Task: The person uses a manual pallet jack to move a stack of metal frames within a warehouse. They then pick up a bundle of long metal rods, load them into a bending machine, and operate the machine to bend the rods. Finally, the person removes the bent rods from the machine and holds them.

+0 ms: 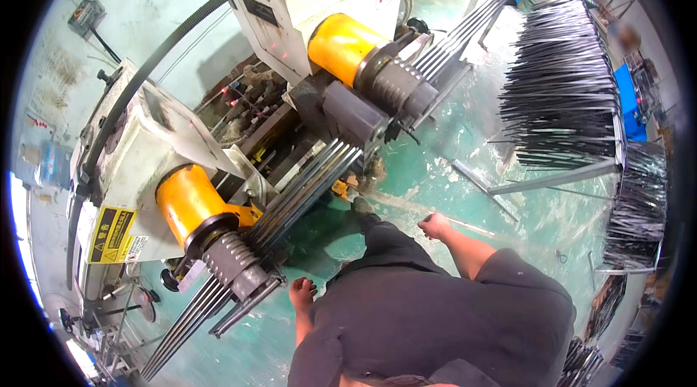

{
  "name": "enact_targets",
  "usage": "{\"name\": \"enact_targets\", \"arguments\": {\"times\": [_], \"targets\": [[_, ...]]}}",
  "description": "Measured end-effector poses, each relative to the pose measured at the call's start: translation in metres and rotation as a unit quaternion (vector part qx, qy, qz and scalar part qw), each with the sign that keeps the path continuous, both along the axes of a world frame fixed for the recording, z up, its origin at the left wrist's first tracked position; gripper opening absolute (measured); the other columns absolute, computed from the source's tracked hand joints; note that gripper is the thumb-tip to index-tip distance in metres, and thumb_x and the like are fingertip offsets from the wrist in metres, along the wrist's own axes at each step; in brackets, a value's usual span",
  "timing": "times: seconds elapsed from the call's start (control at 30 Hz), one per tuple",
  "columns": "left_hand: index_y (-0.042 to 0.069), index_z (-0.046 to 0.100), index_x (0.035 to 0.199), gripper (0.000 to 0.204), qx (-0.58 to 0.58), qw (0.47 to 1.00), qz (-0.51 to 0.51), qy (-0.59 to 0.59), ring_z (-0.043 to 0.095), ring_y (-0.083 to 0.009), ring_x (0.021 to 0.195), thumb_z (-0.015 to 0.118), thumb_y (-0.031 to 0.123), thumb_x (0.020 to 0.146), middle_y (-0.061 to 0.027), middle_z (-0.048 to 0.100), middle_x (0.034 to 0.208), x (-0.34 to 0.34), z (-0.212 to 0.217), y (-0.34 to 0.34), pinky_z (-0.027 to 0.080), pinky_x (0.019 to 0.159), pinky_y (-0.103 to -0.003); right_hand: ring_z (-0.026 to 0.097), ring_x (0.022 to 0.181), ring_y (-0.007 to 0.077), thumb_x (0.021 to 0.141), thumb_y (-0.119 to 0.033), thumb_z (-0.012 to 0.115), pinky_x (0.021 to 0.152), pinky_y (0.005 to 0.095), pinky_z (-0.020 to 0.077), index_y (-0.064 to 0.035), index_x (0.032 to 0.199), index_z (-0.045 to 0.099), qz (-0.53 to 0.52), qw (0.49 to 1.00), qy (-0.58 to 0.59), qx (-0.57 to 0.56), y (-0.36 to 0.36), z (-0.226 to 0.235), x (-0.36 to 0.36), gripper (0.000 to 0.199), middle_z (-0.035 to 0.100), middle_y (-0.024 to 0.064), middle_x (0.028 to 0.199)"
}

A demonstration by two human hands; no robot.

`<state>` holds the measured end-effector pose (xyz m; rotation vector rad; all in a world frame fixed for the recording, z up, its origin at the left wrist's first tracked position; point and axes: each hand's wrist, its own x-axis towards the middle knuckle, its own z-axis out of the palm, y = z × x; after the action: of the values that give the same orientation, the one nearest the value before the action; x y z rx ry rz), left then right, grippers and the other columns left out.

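My right hand (435, 226) is closed in a fist out in front of my body, and a thin pale metal rod (475, 227) seems to run through it above the green floor. My left hand (301, 292) hangs low with its fingers curled and nothing visible in it. It is close to the near end of a bundle of long dark metal rods (305, 194). These rods lie across a machine with two yellow cylindrical heads, one (190, 198) near my left hand and one (341, 42) farther off. My dark shirt hides both upper arms.
The white machine housing (156, 133) with black cable conduit fills the left and top. A rack (563, 89) of several dark rods stands at the right, with more bundles (639, 205) below it. Loose bars (472, 180) lie on the worn green floor (435, 140).
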<state>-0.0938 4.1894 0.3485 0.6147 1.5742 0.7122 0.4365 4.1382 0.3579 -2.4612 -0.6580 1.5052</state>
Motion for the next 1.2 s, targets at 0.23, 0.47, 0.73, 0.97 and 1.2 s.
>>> {"name": "enact_targets", "arguments": {"times": [0.23, 0.47, 0.73, 0.97, 1.2], "targets": [[0.002, 0.060, 0.114, 0.014, -0.067, 0.988, 0.121, 0.073, 0.066, -0.0209, 0.069, 0.063, 0.005, 0.100, -0.0110, 0.069, 0.089, -0.085, -0.006, -0.054, 0.059, 0.060, -0.035, 0.075, 0.064, 0.0192, 0.093, -0.032, 0.074, 0.062, 0.0356, 0.0632, 0.0008, 0.106, 0.082, -0.024, 1.000, -0.015, -0.010, -0.083, -0.012, -0.028, 0.036, 0.077, 0.0097, 0.079], [0.007, 0.055, 0.114, 0.008, -0.110, 0.974, 0.200, 0.014, 0.064, -0.0225, 0.069, 0.056, 0.008, 0.106, -0.0114, 0.068, 0.087, -0.098, -0.002, -0.093, 0.058, 0.059, -0.039, 0.074, 0.064, 0.0192, 0.093, -0.030, 0.076, 0.059, 0.0364, 0.0626, 0.0014, 0.103, 0.081, -0.016, 0.999, 0.001, -0.034, -0.093, -0.032, -0.015, 0.034, 0.076, 0.0106, 0.077], [0.005, 0.054, 0.121, 0.015, -0.061, 0.960, 0.273, 0.004, 0.068, -0.0300, 0.084, 0.056, 0.014, 0.109, -0.0158, 0.069, 0.102, -0.036, 0.025, -0.099, 0.061, 0.073, -0.049, 0.078, 0.079, 0.0259, 0.091, -0.043, 0.072, 0.080, 0.0402, 0.0622, -0.0053, 0.105, 0.083, 0.070, 0.995, -0.046, 0.063, -0.021, -0.020, -0.005, 0.042, 0.079, 0.0134, 0.085], [0.011, 0.056, 0.117, 0.012, 0.016, 0.911, 0.395, -0.122, 0.065, -0.0265, 0.083, 0.056, 0.021, 0.110, -0.0090, 0.068, 0.099, -0.105, 0.018, -0.081, 0.058, 0.078, -0.046, 0.077, 0.071, 0.0191, 0.093, -0.035, 0.076, 0.069, 0.0362, 0.0632, -0.0010, 0.109, 0.080, 0.100, 0.985, -0.063, 0.124, 0.005, -0.024, 0.008, 0.038, 0.079, 0.0106, 0.086], [0.010, 0.060, 0.099, 0.023, 0.173, 0.884, 0.408, -0.149, 0.064, -0.0240, 0.085, 0.057, 0.030, 0.111, -0.0063, 0.068, 0.096, -0.138, 0.092, -0.055, 0.057, 0.082, -0.043, 0.076, 0.070, 0.0181, 0.094, -0.033, 0.076, 0.066, 0.0363, 0.0643, 0.0007, 0.111, 0.080, 0.054, 0.996, -0.027, 0.059, -0.006, -0.015, 0.043, 0.038, 0.079, 0.0097, 0.087]]}}
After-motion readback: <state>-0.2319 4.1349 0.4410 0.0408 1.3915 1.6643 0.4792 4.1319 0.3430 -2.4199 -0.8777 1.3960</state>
